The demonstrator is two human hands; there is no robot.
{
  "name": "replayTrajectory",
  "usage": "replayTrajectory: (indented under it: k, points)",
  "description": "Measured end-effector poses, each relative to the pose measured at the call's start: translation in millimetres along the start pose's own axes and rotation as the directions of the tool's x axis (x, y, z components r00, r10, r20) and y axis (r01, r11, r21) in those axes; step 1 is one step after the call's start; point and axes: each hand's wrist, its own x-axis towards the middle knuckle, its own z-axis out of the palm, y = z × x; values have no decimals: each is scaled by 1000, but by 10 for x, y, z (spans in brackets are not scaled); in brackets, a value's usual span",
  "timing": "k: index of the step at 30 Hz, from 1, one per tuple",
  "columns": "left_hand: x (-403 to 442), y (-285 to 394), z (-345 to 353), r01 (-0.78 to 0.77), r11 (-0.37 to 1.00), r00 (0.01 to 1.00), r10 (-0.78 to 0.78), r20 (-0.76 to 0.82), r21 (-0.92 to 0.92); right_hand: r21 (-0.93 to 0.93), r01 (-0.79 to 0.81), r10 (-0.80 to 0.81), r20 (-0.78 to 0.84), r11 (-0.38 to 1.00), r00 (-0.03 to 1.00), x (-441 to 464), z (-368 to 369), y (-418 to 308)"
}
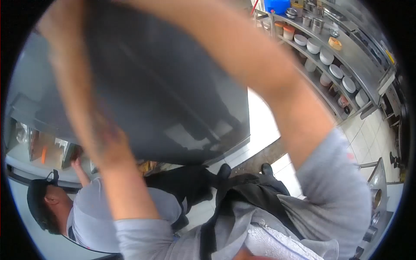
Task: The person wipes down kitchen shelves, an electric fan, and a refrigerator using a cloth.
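Both my arms reach up across a large dark grey, shiny panel (173, 86) that fills the middle of the view. At the upper left edge of the panel is my left hand (60, 19), smeared by motion. Its fingers cannot be made out, nor whether it touches or holds anything. My right forearm (225, 32) stretches over the top of the panel toward the upper left. The right hand itself lies beyond the top edge of the frame.
At left, a co-worker in a black cap (40, 203) reaches a hand (78, 167) into a lit compartment (52, 151). A steel counter (346, 56) at upper right has shelves of white bowls (327, 56). Another metal stand (376, 173) is at lower right. Below is a tiled floor (262, 121).
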Motion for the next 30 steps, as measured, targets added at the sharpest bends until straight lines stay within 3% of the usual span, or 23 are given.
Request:
replayTrajectory:
  k: [2, 3, 4, 5, 6, 8, 9, 10, 11, 12, 13, 14, 15, 17, 18, 19, 21, 22, 23, 25, 26, 28, 30]
  points:
    - [-867, 702, -281, 95, 973, 994, -83, 64, -209, 8, -75, 74, 66, 997, 995, -953, -463, -186]
    - [-1439, 1183, -353, 199, 889, 980, -181, 84, -413, -4, -145, 144, 129, 989, 981, -1520, -712, -312]
    - [-2039, 1636, -581, 320, 822, 928, -170, 333, -471, -58, -275, 280, 272, 960, 921, -2293, -996, -447]
    - [-2654, 2077, -683, 397, 741, 886, -155, 437, -542, -50, -342, 337, 349, 938, 874, -3061, -1201, -505]
    - [-2928, 2328, -712, 419, 545, 900, -142, 413, -726, -56, -347, 345, 334, 936, 877, -3308, -1244, -475]
    - [-2802, 2161, -682, 433, 524, 880, -69, 470, -734, -81, -354, 356, 390, 932, 849, -3512, -1298, -447]
    - [-2560, 1992, -521, 443, 505, 861, -11, 508, -740, -35, -321, 314, 325, 947, 892, -3130, -1119, -363]
    - [-2019, 1632, -348, 266, 648, 941, -14, 338, -714, -21, -283, 277, 294, 959, 915, -2558, -913, -262]
    - [-1451, 1281, -250, 93, 740, 989, 11, 151, -666, 59, -223, 213, 148, 973, 966, -1877, -696, -207]
    - [-831, 921, -133, -112, 886, 993, 119, -12, -450, 70, -166, 165, 25, 984, 986, -1287, -436, -78]
    - [-366, 528, -17, -159, 983, 941, 179, 287, -92, 94, -151, 155, -28, 984, 988, -676, -337, -22]
    - [95, 134, 99, -386, 902, 799, 222, 559, 194, -64, -23, -2, -367, 998, 930, -312, 68, 179]
    - [297, 85, 179, -395, 901, 787, 231, 571, 179, -65, -41, 15, -358, 997, 933, -271, 40, 201]
    - [468, 58, 251, -227, 973, 966, 220, 135, 37, -112, -159, 146, -115, 981, 983, -304, -36, 128]
    - [496, 126, 242, -169, 984, 981, 162, -109, -61, -147, -204, 205, -7, 968, 979, -323, -114, 110]
    - [218, 289, 221, -198, 980, 979, 197, -58, -14, -190, -241, 262, 98, 952, 960, -360, -220, 97]
    - [-633, 1000, 111, -165, 979, 979, 148, -140, -118, 80, -208, 208, 18, 975, 978, -1246, -654, 35]
    - [-1131, 1348, -133, -54, 964, 990, 86, 114, -259, -54, -240, 239, -14, 969, 971, -1732, -838, -88]
    - [-1614, 1679, -327, 52, 931, 949, 65, 307, -360, -96, -329, 339, 104, 939, 935, -2341, -1063, -222]
    - [-2708, 2313, -655, 137, 885, 761, 193, 619, -444, -144, -524, 541, 304, 840, 784, -3582, -1487, -544]
    - [-3421, 2495, -618, 211, 709, 836, 226, 500, -673, -208, -499, 538, 412, 841, 735, -4023, -1668, -671]
    - [-3392, 2515, -820, 310, 643, 774, 256, 578, -700, -169, -487, 506, 462, 857, 728, -3899, -1805, -692]
    - [-3006, 2269, -808, 301, 725, 827, 124, 548, -619, -89, -446, 426, 509, 891, 748, -3498, -1677, -572]
